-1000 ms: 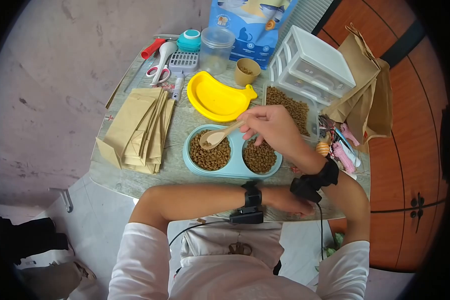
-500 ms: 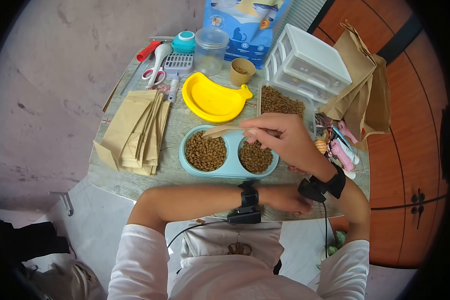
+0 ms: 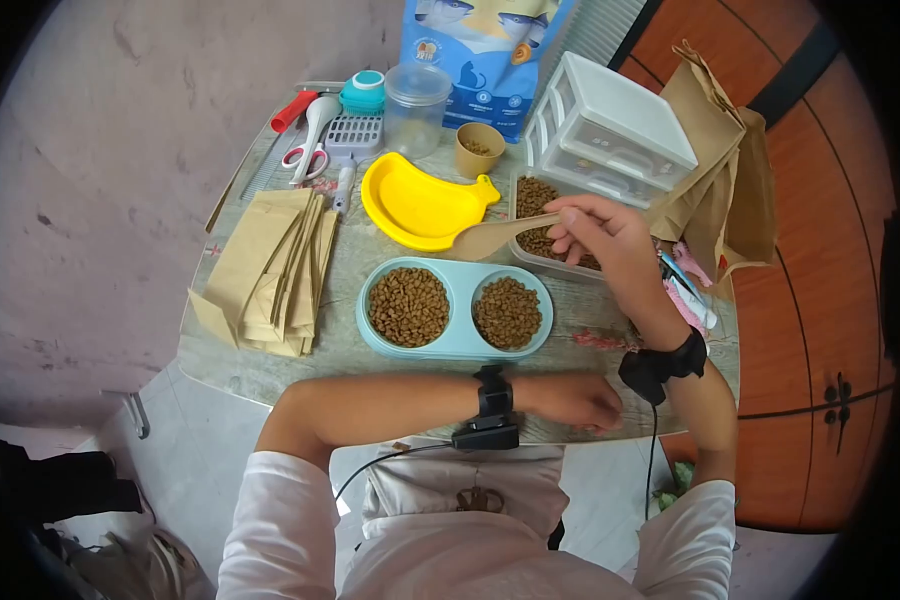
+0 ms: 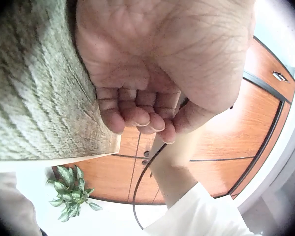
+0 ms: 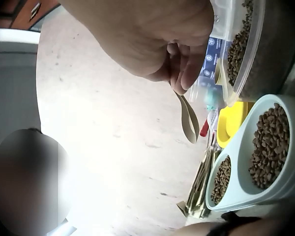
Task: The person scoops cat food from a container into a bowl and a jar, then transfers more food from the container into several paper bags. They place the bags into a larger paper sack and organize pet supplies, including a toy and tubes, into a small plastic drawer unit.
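Observation:
My right hand (image 3: 610, 245) pinches the handle of a wooden spoon (image 3: 482, 240). It is raised near the clear plastic tub (image 3: 560, 266) of brown kibble, and the spoon's bowl points left, over the gap between the yellow dish and the double bowl. Both wells of the light blue double bowl (image 3: 460, 348) hold kibble (image 3: 408, 308). In the right wrist view the spoon (image 5: 188, 120) hangs from the fingertips. My left hand (image 3: 575, 402) rests at the table's front edge with its fingers loosely curled and nothing in them, as the left wrist view shows.
A yellow banana-shaped dish (image 3: 425, 205) lies behind the double bowl. Paper bags (image 3: 260, 265) are stacked at left. A small tan cup (image 3: 478, 160), clear jar (image 3: 415, 115), blue food bag (image 3: 480, 70) and white drawer unit (image 3: 620, 130) stand at the back.
My right hand has moved right and away from me, from above the double bowl toward the tub. The spoon has left the space over the left well. The left hand has stayed put.

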`<state>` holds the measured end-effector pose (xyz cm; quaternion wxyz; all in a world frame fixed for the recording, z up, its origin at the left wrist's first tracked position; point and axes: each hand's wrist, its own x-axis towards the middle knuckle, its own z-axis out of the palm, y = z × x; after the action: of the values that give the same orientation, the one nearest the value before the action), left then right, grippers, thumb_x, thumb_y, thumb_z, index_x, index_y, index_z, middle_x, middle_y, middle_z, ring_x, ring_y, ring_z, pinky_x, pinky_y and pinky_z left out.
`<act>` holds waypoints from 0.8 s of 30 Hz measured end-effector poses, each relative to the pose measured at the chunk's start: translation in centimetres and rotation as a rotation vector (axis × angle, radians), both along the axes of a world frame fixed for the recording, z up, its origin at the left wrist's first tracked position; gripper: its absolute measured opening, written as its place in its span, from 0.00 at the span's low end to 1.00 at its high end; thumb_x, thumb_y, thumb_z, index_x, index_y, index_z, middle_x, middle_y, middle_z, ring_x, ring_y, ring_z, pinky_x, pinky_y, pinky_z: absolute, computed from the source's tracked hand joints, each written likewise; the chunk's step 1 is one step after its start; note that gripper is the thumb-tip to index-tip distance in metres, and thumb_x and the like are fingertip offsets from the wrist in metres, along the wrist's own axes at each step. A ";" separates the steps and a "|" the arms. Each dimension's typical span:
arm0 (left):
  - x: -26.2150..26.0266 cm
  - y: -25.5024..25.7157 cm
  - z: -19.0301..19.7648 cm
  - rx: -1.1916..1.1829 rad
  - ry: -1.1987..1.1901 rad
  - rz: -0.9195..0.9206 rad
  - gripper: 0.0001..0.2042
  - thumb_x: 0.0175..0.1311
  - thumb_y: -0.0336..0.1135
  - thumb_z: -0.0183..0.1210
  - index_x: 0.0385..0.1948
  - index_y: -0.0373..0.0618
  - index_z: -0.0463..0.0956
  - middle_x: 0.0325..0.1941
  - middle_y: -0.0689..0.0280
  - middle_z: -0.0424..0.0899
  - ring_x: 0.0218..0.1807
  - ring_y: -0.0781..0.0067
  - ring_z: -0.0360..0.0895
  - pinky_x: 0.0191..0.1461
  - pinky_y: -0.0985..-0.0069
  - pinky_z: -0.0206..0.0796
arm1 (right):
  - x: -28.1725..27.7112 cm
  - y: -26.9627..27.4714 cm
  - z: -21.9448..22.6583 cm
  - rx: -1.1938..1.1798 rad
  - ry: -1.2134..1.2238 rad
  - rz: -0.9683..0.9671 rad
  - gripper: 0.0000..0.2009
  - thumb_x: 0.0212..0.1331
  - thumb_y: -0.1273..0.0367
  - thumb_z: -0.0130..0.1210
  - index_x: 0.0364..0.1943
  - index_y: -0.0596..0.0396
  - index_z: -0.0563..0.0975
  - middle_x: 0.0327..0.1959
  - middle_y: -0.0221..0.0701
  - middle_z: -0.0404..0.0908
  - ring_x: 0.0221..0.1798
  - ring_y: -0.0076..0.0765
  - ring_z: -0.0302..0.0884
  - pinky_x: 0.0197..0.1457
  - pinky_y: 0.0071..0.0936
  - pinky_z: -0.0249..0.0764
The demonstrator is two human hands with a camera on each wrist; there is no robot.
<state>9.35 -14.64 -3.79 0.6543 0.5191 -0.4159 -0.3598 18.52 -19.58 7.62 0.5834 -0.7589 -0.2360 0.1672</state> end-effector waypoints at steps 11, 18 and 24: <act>0.0 0.7 2.8 0.043 0.003 -0.085 0.12 0.65 0.39 0.53 0.29 0.38 0.73 0.21 0.70 0.70 0.27 0.82 0.65 0.32 0.79 0.59 | 3.6 -9.8 -3.3 0.055 -0.056 -0.490 0.09 0.62 0.70 0.51 0.42 0.59 0.77 0.26 0.23 0.76 0.24 0.14 0.69 0.22 0.11 0.61; 0.4 7.1 8.4 0.469 -0.921 0.355 0.20 0.54 0.37 0.64 0.48 0.43 0.74 0.50 0.56 0.73 0.54 0.56 0.71 0.59 0.68 0.63 | 3.1 -10.0 -4.6 -0.125 -0.523 -0.528 0.07 0.55 0.70 0.56 0.34 0.60 0.78 0.23 0.35 0.81 0.26 0.27 0.77 0.31 0.24 0.72; -0.4 12.3 9.3 0.838 -1.076 0.594 0.40 0.45 0.43 0.69 0.62 0.44 0.60 0.60 0.54 0.63 0.62 0.51 0.63 0.64 0.61 0.57 | 3.9 -9.4 -5.7 -0.173 -0.501 -0.432 0.09 0.53 0.68 0.57 0.31 0.60 0.81 0.27 0.39 0.82 0.30 0.37 0.80 0.36 0.30 0.74</act>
<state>8.99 -2.37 5.55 0.1771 0.9202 -0.3491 0.0078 22.40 -28.97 1.96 0.4625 -0.8556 -0.1909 -0.1324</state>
